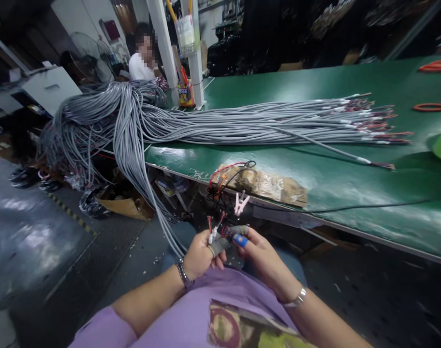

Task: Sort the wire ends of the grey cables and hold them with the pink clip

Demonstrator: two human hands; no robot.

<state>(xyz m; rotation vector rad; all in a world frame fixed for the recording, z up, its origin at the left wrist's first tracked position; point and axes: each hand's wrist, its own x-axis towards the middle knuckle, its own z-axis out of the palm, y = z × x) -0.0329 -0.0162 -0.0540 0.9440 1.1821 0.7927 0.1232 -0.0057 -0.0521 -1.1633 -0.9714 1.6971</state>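
Note:
My left hand (200,256) is closed around the end of a grey cable (162,227), with taped fingers pinching its stripped red and white wire tips (213,228). My right hand (260,253), with a taped finger and a blue fingertip, pinches the same wire tips from the right. Both hands hover over my lap just below the green table's edge (278,203). A pink clip (240,203) and red and black leads (224,176) hang from a taped cardboard block (264,183) right above my hands.
A thick bundle of grey cables (242,123) lies across the green table and spills off its left end to the floor. Orange loops (436,65) lie far right. A seated person (142,60) is in the background beside white posts (195,53).

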